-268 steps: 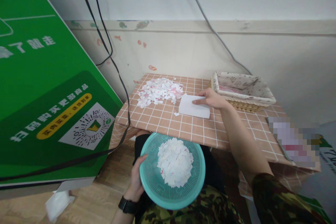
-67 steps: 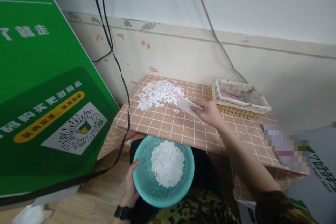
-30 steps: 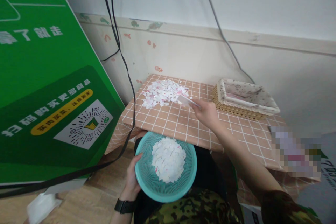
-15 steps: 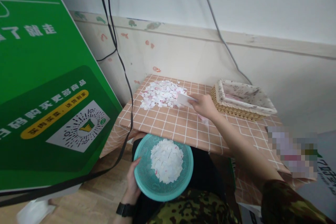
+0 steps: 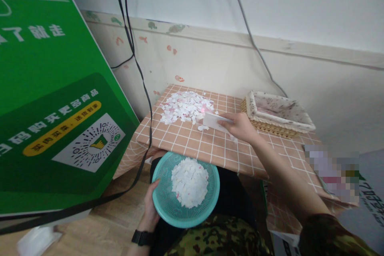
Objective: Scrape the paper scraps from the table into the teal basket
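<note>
My left hand (image 5: 152,203) grips the rim of a round teal plastic basket (image 5: 163,212) held over my lap, just below the table edge. A heap of white paper scraps (image 5: 190,182) with a few pink bits lies inside it. My right hand (image 5: 240,125) is closed on a flat white card (image 5: 215,121), tilted with its lower edge at the tabletop. A wide pile of torn paper scraps (image 5: 183,106) spreads on the table left of the card. One or two small scraps (image 5: 203,128) lie apart, beside the card's near corner.
A wicker basket (image 5: 277,128) with a patterned cloth lining stands at the table's back right. The table wears a brown checked cloth (image 5: 192,140). Black cables (image 5: 144,80) hang at the left before a green sign (image 5: 45,88). White plastic (image 5: 39,241) lies on the floor.
My right hand has drawn the card slightly right and nearer, away from the pile. A few scraps have come loose beside the card. My left hand still holds the teal basket.
</note>
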The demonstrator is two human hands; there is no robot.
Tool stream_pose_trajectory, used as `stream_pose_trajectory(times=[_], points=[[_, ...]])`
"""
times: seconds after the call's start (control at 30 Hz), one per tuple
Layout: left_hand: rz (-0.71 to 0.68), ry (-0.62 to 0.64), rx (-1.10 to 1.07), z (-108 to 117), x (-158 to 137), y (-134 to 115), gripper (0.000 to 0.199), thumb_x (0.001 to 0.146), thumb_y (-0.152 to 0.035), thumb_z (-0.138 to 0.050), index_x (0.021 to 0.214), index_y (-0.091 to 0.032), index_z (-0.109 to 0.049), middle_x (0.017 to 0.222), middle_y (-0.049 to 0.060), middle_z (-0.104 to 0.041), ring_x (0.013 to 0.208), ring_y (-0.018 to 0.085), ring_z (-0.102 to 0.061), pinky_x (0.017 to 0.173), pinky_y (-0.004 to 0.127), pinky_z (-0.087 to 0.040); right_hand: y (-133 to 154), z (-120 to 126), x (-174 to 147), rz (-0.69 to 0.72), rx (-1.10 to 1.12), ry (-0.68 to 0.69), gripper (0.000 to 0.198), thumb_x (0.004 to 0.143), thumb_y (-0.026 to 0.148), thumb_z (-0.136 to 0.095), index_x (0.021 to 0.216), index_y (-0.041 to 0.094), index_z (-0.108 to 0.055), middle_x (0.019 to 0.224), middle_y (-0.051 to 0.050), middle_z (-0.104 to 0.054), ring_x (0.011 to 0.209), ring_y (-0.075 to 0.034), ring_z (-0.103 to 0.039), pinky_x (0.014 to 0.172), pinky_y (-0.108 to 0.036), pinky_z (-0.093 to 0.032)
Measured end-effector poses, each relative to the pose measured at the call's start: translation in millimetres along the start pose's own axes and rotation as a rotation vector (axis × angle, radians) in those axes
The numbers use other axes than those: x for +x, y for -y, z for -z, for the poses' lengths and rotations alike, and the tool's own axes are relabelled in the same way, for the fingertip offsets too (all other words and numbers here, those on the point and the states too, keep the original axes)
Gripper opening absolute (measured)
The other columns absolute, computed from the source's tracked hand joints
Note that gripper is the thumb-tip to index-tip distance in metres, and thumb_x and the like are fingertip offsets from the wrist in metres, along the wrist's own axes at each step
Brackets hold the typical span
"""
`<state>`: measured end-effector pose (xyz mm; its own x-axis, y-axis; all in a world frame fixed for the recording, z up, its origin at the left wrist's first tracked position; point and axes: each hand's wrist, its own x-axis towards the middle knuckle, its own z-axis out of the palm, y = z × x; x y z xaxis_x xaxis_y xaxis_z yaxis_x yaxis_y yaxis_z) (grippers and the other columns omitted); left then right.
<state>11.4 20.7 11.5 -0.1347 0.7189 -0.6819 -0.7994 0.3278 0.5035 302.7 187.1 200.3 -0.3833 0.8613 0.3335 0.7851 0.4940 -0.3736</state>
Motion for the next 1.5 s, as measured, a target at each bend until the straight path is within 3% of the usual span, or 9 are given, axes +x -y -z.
stream_pose_trajectory(times=[0.2, 0.4, 0.57, 0.77, 0.9, 1.03, 1.2, 1.5], points=[[-0.019, 0.020, -0.006, 1.1, 2.8, 1.6, 0.013, 0.067, -0.021, -0.065, 0.075, -0.013, -0.070, 0.070, 0.006, -0.073, 0.062, 0.020, -0.066, 0.068, 0.033, -0.052, 2.2, -0.6, -2.9, 0.007, 0.029, 0.019, 0.024, 0.082, 0.025, -0.053, 0.098, 0.019, -0.069, 0.087, -0.005, -0.072, 0.073, -0.018, -0.065, 0.065, -0.028, -0.044], [-0.037, 0.021, 0.004, -0.7, 0.9, 0.4, 0.013, 0.066, -0.020, -0.065, 0.076, -0.013, -0.070, 0.071, 0.006, -0.073, 0.064, 0.021, -0.066, 0.068, 0.034, -0.053, 1.6, -5.1, -0.7, -0.079, -0.019, -0.058, 0.024, 0.082, 0.026, -0.053, 0.097, 0.019, -0.069, 0.087, -0.006, -0.071, 0.072, -0.019, -0.064, 0.064, -0.029, -0.044], [-0.041, 0.008, 0.008, 0.7, 1.6, 0.9, 0.012, 0.067, -0.021, -0.064, 0.075, -0.014, -0.070, 0.069, 0.005, -0.073, 0.061, 0.020, -0.066, 0.066, 0.033, -0.053, 3.3, -9.3, 3.3, -0.045, 0.005, -0.018, 0.021, 0.082, 0.027, -0.053, 0.091, 0.020, -0.070, 0.083, -0.004, -0.071, 0.070, -0.018, -0.064, 0.064, -0.028, -0.043], [-0.011, -0.002, 0.008, 0.4, 1.5, 0.7, 0.013, 0.067, -0.021, -0.063, 0.075, -0.013, -0.070, 0.070, 0.006, -0.073, 0.062, 0.021, -0.066, 0.068, 0.033, -0.052, 5.5, -16.2, 9.5, -0.085, -0.031, -0.066, 0.020, 0.082, 0.027, -0.053, 0.089, 0.020, -0.070, 0.079, -0.003, -0.071, 0.068, -0.019, -0.063, 0.063, -0.029, -0.042], [-0.004, 0.031, 0.009, 1.3, 0.5, 0.4, 0.016, 0.068, -0.023, -0.064, 0.077, -0.012, -0.070, 0.071, 0.007, -0.073, 0.063, 0.021, -0.066, 0.071, 0.033, -0.051, 8.7, -19.5, 9.2, -0.061, 0.050, -0.053, 0.022, 0.082, 0.028, -0.052, 0.093, 0.021, -0.070, 0.088, -0.003, -0.071, 0.075, -0.019, -0.064, 0.066, -0.029, -0.044], [-0.010, 0.016, 0.012, 1.1, -0.1, 0.1, 0.014, 0.068, -0.023, -0.063, 0.076, -0.013, -0.070, 0.071, 0.006, -0.073, 0.063, 0.021, -0.066, 0.069, 0.034, -0.051, 6.8, -12.9, 1.1, -0.099, 0.034, -0.095, 0.026, 0.082, 0.028, -0.052, 0.098, 0.020, -0.070, 0.092, -0.005, -0.071, 0.078, -0.021, -0.064, 0.067, -0.030, -0.044], [-0.016, -0.018, -0.002, -0.6, 0.6, -0.2, 0.011, 0.066, -0.020, -0.063, 0.073, -0.014, -0.070, 0.068, 0.004, -0.072, 0.061, 0.020, -0.065, 0.067, 0.033, -0.052, 4.3, -1.4, -16.5, -0.141, -0.040, -0.086, 0.026, 0.082, 0.028, -0.050, 0.095, 0.019, -0.070, 0.080, -0.005, -0.071, 0.064, -0.019, -0.062, 0.058, -0.029, -0.042], [-0.024, -0.025, 0.016, -1.8, -1.2, 0.6, 0.014, 0.066, -0.020, -0.062, 0.076, -0.014, -0.070, 0.069, 0.005, -0.073, 0.064, 0.022, -0.066, 0.070, 0.036, -0.052, 1.5, 1.7, -26.7, -0.140, 0.051, -0.070, 0.026, 0.083, 0.029, -0.050, 0.095, 0.018, -0.070, 0.081, -0.005, -0.071, 0.065, -0.018, -0.062, 0.057, -0.028, -0.042]])
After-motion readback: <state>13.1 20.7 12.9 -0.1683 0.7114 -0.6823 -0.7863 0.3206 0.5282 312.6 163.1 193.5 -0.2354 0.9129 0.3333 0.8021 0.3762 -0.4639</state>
